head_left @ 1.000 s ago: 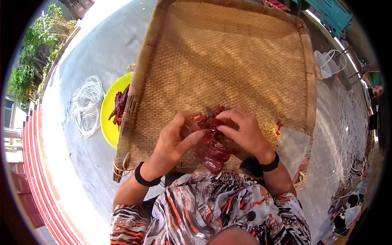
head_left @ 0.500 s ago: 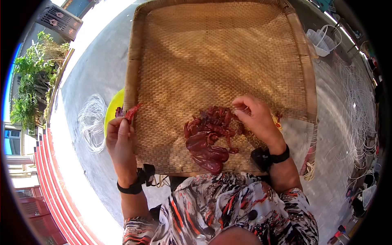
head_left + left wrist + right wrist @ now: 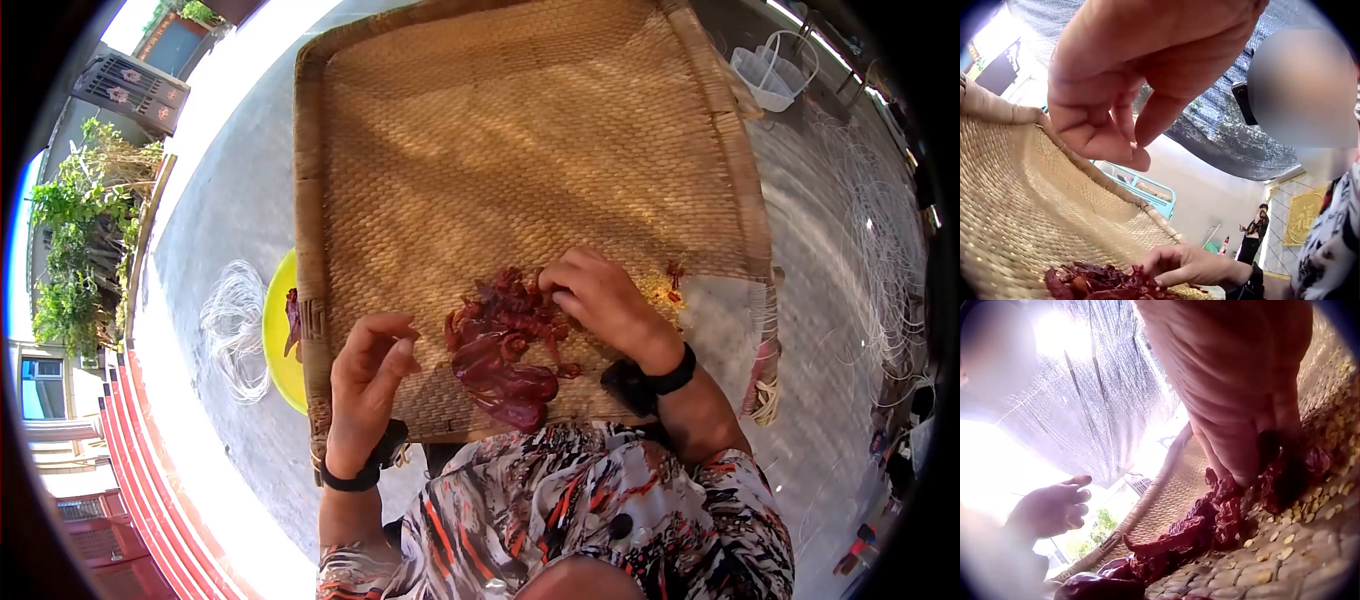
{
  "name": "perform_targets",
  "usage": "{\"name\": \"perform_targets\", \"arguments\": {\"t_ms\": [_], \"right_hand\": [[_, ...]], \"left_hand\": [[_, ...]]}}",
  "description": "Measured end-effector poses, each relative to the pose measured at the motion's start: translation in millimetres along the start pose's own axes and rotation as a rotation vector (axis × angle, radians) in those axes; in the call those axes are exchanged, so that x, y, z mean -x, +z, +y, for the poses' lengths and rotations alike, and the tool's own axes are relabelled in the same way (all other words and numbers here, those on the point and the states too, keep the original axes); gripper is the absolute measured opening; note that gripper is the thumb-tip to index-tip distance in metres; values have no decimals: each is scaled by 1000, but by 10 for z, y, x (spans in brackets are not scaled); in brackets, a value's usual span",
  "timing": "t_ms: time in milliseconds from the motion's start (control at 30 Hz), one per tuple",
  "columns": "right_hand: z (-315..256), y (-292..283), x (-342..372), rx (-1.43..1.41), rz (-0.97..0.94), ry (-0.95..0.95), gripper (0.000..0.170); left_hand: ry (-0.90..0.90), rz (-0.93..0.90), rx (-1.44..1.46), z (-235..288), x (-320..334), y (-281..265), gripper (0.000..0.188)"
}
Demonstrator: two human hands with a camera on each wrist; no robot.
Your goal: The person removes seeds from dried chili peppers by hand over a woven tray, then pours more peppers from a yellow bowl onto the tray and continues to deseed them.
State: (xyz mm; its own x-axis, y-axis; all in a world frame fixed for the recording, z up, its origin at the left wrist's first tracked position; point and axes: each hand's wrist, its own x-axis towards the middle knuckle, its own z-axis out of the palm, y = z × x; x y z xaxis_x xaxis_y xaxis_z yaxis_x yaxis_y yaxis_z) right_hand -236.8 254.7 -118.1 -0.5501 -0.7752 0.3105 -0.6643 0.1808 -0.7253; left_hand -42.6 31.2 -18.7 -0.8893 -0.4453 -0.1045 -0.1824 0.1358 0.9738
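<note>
A pile of wrinkled, dark red dried chili peppers [image 3: 510,340] lies on a woven tray [image 3: 500,130] near its front edge. My right hand [image 3: 607,302] is at the back right of this pile, its fingertips bent down among the peppers. In the right wrist view the fingers pinch a dried chili pepper [image 3: 1279,487], partly hidden under them. My left hand [image 3: 372,385] hovers over the tray's left front part, to the left of the pile. Its fingers are loosely bent with nothing between them, as the left wrist view of the left hand [image 3: 1129,94] shows.
A yellow-green basin [image 3: 282,350] with more red peppers stands beyond the tray's left edge, partly hidden by it. Pale seeds [image 3: 1285,540] are scattered near the right hand. White cord [image 3: 237,330] lies coiled on the floor. A white basket [image 3: 772,78] stands at the far right.
The left hand went from the pile to the basin side with a red pepper, then came back over the tray without it. The right hand drew back briefly and returned to the pile.
</note>
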Motion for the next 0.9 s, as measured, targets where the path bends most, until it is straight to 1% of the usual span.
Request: {"name": "perform_targets", "arguments": {"t_ms": [33,133,233,333,433,533,567,633,667,733,833,867,900], "right_hand": [[-38,-16,-15,-48,7,23,20],[-114,-33,-69,-174,29,-4,16],[-251,-29,-82,-293,-27,5,15],[-355,25,-62,-397,-33,7,13],[-328,-9,-50,-484,-136,80,15],[-291,135,5,-1005,-9,373,20],[-268,121,4,-1071,-12,388,20],[-197,71,-3,-1201,-20,416,21],[-190,75,-4,-1206,1,402,20],[-173,86,-6,-1214,44,374,18],[-243,66,-4,-1112,119,428,17],[-260,85,-5,-1099,134,389,17],[-289,105,-10,-1082,151,351,17]], "left_hand": [[-41,-94,11,15,-17,87,28],[70,-248,-307,11,-141,290,27],[243,-303,-408,46,-223,514,25],[311,-322,-507,-91,-278,599,23],[221,-357,-450,-209,-294,575,17],[-175,-168,-87,-173,-268,566,17],[-153,-157,45,-225,-262,540,20],[-219,-181,173,-216,-278,544,24],[-251,-193,237,-213,-287,547,26],[-288,-272,297,-252,-314,563,28],[-341,-393,367,-269,-363,626,29],[-357,-436,387,-269,-375,654,29],[-363,-428,403,-246,-376,688,29]]}}
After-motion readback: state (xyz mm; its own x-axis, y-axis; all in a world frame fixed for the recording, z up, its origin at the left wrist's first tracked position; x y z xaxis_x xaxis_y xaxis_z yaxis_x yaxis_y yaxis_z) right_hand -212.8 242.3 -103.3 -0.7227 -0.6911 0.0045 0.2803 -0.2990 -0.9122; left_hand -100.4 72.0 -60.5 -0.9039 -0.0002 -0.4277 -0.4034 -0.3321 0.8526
